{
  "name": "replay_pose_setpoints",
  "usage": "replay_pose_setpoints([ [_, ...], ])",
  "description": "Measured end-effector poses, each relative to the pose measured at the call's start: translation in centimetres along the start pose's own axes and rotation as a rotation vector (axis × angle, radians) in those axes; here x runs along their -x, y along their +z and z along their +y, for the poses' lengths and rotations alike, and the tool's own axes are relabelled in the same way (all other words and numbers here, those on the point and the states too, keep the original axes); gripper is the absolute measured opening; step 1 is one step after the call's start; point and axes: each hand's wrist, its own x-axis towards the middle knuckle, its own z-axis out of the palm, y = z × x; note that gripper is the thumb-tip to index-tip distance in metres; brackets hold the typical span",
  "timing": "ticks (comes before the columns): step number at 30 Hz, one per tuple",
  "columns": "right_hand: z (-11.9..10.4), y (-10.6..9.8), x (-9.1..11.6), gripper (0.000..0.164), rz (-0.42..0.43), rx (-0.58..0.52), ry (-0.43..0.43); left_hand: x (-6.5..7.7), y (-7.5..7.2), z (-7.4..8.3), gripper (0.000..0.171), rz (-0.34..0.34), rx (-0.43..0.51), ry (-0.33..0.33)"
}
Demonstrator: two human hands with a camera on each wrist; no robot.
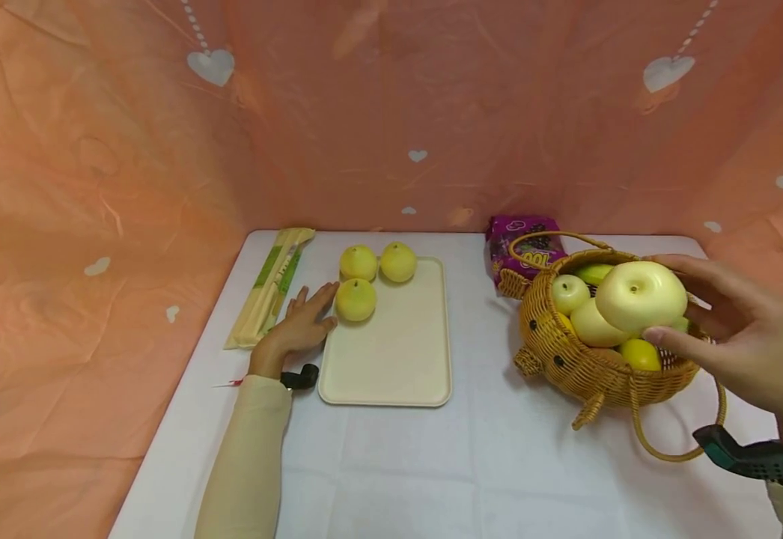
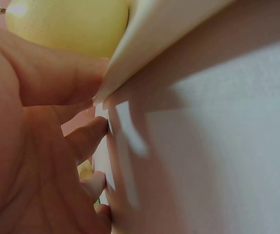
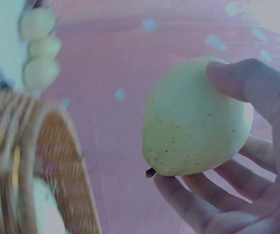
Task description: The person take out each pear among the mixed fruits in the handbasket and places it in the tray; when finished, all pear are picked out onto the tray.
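My right hand (image 1: 745,337) holds a pale yellow-green pear (image 1: 642,296) above the wicker basket (image 1: 567,367), thumb on one side and fingers on the other. In the right wrist view the pear (image 3: 198,117) shows dark speckles and a short stem. More fruit fills the basket, among it a small pale green one (image 1: 570,293) and a bright yellow one (image 1: 639,355). At the left edge of a cream tray (image 1: 391,359) rests my left hand (image 1: 300,326), its thumb touching the rim (image 2: 130,53). Three yellow pears, the nearest (image 1: 355,300) beside that hand, sit at the tray's far left.
A bundle of wrapped disposable chopsticks (image 1: 272,288) lies left of the tray. Behind the basket is a purple snack packet (image 1: 522,243). The basket's handles (image 1: 674,455) stick out on two sides. An orange curtain (image 1: 391,112) hangs behind the white-covered table (image 1: 391,471).
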Motion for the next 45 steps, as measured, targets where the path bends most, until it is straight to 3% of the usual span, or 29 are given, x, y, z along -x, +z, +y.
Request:
replay_pose_setpoints([
  [2, -0.1, 1.0, -0.2, 0.080, -0.002, -0.095, -0.026, 0.0, 0.0, 0.0, 0.073, -0.004, 0.002, -0.003],
  [10, -1.0, 5.2, -2.3, 0.082, 0.034, -0.115, -0.061, 0.0, 0.1, 0.2, 0.072, -0.004, 0.001, -0.007],
  [19, -0.2, 10.3, -4.4, 0.082, -0.008, -0.132, 0.027, 0.0, 0.1, 0.1, 0.072, -0.004, 0.021, -0.005],
  [33, 2.9, 17.2, -7.9, 0.075, -0.045, -0.172, 0.156, 0.1, -0.1, 0.0, 0.074, -0.002, 0.028, 0.005],
  [39, 5.4, 19.7, -9.8, 0.073, -0.086, -0.159, 0.190, 0.2, -0.1, 0.0, 0.073, -0.003, 0.043, -0.015],
  [45, 8.8, 21.7, -10.4, 0.070, -0.086, -0.230, 0.267, 0.1, 0.1, -0.1, 0.072, 0.008, 0.017, 0.003],
])
